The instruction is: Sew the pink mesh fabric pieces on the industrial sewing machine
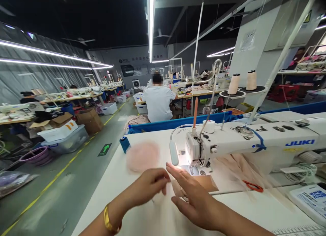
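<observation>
My left hand (pixel 149 186), with a gold bangle on its wrist, hovers over the white sewing table (pixel 122 195) with fingers curled in a pinch; what they hold is blurred. My right hand (pixel 193 198) lies beside it with fingers stretched out flat over a pale pink fabric piece (pixel 178 188) in front of the needle. The white JUKI sewing machine (pixel 254 141) stands just behind, its lamp lit. A blurred round pink fabric piece (pixel 143 156) lies further left on the table.
Orange snips (pixel 252 186) lie right of the needle beside loose pink fabric (pixel 239 164). Two thread cones (pixel 243 81) stand behind the machine. A person in a white shirt (pixel 158 102) sits ahead at another table. Boxes and bins (pixel 66 134) line the aisle at left.
</observation>
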`<state>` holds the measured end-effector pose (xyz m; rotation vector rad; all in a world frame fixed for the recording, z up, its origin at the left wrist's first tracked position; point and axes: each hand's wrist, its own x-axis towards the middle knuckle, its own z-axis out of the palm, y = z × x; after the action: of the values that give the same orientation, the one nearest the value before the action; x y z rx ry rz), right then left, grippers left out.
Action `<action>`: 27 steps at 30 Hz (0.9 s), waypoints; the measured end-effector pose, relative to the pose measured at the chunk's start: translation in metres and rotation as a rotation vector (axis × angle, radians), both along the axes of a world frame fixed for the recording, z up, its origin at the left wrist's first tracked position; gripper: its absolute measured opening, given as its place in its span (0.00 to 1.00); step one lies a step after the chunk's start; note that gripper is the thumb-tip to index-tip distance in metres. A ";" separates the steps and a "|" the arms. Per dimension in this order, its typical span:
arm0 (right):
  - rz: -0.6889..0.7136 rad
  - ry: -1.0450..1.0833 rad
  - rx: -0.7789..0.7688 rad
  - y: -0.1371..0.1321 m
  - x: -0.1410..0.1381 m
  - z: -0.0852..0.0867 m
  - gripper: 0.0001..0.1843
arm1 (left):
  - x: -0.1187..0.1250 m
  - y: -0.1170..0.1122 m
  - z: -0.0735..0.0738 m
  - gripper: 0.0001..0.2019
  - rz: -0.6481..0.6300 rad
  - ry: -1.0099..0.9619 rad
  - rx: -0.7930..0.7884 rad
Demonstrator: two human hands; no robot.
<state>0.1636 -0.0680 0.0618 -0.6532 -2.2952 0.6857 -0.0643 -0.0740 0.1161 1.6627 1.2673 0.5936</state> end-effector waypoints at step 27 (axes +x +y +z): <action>-0.513 0.010 -0.293 0.167 -0.182 -0.027 0.06 | -0.139 0.095 -0.061 0.13 0.552 0.669 0.959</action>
<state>-0.0180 0.0991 0.0345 -1.3114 -1.9081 0.7686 -0.2037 0.0210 0.0553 2.4133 2.1764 1.1604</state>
